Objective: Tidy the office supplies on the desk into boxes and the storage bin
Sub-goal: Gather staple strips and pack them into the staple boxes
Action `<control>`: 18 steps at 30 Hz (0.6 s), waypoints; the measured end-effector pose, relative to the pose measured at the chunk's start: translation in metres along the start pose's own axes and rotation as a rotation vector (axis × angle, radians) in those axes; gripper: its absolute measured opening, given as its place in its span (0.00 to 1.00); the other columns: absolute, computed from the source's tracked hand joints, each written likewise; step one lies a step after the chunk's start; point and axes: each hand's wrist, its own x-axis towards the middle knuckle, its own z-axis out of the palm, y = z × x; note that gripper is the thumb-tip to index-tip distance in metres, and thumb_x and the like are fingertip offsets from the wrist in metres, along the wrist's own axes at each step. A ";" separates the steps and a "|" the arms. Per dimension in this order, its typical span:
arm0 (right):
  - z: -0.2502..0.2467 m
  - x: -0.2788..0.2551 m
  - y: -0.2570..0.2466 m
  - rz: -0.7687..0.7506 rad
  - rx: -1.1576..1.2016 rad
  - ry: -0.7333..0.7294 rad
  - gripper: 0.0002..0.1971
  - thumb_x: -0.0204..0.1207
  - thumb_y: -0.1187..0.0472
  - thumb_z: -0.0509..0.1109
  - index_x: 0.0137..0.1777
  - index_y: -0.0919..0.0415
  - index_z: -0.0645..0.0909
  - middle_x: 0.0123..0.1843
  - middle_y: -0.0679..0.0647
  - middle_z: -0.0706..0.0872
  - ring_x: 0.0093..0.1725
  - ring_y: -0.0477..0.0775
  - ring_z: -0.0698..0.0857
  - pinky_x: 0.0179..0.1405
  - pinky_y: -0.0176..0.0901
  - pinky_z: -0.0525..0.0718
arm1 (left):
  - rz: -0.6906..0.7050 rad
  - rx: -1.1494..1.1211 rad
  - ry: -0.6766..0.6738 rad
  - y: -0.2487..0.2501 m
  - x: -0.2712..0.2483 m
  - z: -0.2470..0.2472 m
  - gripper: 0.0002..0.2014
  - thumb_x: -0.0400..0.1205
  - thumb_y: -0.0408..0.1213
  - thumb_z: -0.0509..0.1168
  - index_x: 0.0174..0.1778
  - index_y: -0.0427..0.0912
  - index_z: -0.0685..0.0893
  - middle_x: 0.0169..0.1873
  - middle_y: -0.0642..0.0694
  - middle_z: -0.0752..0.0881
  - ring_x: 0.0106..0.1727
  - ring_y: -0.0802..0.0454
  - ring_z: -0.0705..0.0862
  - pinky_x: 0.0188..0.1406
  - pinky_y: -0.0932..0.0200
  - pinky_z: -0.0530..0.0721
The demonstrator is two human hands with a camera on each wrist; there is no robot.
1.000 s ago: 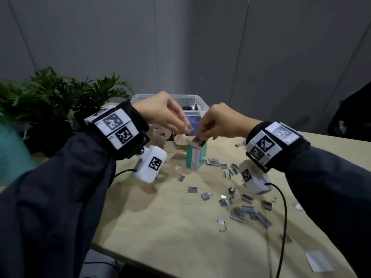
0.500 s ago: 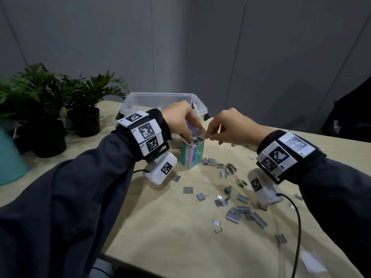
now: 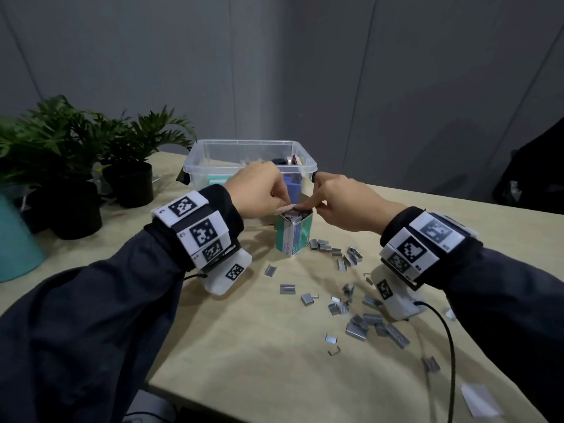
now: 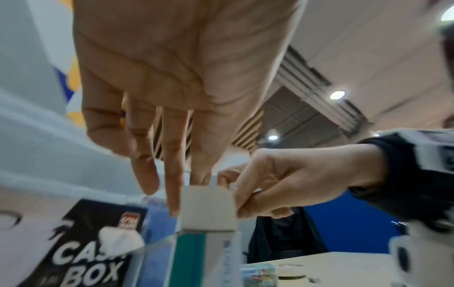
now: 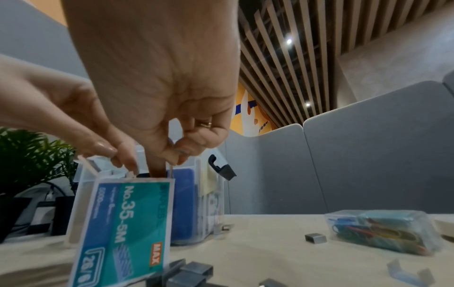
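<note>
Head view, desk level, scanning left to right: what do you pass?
Teal container → potted plants → left hand → staple box → right hand → scattered staples → white paper scrap.

The pale wooden worktop (image 3: 244, 346) carries scattered grey metal staple strips (image 3: 355, 328), an upright teal cardboard staple box (image 3: 294, 239), a clear plastic storage bin (image 3: 195, 166) and black-potted green plants (image 3: 134, 184).

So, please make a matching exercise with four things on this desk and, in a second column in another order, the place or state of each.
Things:
1. staple box
2. storage bin
3. loose staples
4. potted plants

Places or states:
A. scattered on the desk
B. far left of the desk
C. upright, top open, both hands at its flaps
D. behind the hands, clear plastic

Pairs: 1-C, 2-D, 3-A, 4-B
</note>
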 end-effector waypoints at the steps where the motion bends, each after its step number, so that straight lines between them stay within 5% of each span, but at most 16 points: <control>1: 0.000 -0.001 0.000 0.002 -0.016 -0.012 0.25 0.81 0.68 0.59 0.67 0.40 0.84 0.47 0.45 0.67 0.45 0.50 0.71 0.28 0.38 0.64 | 0.028 0.035 -0.046 0.001 -0.002 0.002 0.11 0.80 0.32 0.66 0.50 0.47 0.93 0.42 0.54 0.90 0.41 0.54 0.82 0.45 0.57 0.80; 5: 0.000 -0.004 0.001 0.026 -0.035 0.003 0.26 0.81 0.67 0.57 0.68 0.40 0.84 0.51 0.47 0.68 0.47 0.54 0.75 0.38 0.43 0.68 | 0.086 0.158 -0.192 0.004 -0.008 0.011 0.14 0.82 0.33 0.61 0.51 0.48 0.92 0.34 0.58 0.83 0.42 0.48 0.79 0.47 0.51 0.82; 8: -0.009 -0.007 0.009 0.238 0.095 0.158 0.15 0.80 0.59 0.62 0.59 0.48 0.87 0.49 0.49 0.80 0.47 0.59 0.85 0.41 0.44 0.77 | 0.045 0.158 -0.160 0.006 -0.009 0.010 0.14 0.82 0.36 0.60 0.54 0.48 0.91 0.47 0.52 0.90 0.49 0.45 0.83 0.51 0.48 0.84; 11: -0.014 -0.014 0.017 0.428 0.199 -0.237 0.15 0.77 0.49 0.74 0.54 0.61 0.84 0.38 0.53 0.87 0.32 0.51 0.90 0.29 0.38 0.86 | 0.029 0.148 -0.158 0.009 -0.010 0.010 0.14 0.85 0.39 0.60 0.56 0.45 0.91 0.49 0.49 0.87 0.54 0.45 0.82 0.55 0.48 0.82; 14: -0.001 -0.018 0.019 0.510 0.200 -0.623 0.29 0.68 0.44 0.81 0.58 0.69 0.81 0.42 0.55 0.88 0.39 0.55 0.93 0.43 0.48 0.92 | 0.033 0.124 -0.174 0.009 -0.010 0.013 0.13 0.85 0.39 0.61 0.53 0.43 0.92 0.44 0.52 0.86 0.53 0.46 0.82 0.55 0.52 0.80; 18: 0.016 -0.011 0.018 0.502 0.296 -0.695 0.19 0.73 0.59 0.80 0.58 0.73 0.85 0.44 0.61 0.93 0.36 0.54 0.91 0.46 0.45 0.91 | 0.048 0.075 -0.196 0.003 -0.012 0.013 0.11 0.84 0.41 0.64 0.55 0.48 0.92 0.49 0.51 0.90 0.50 0.46 0.82 0.55 0.49 0.81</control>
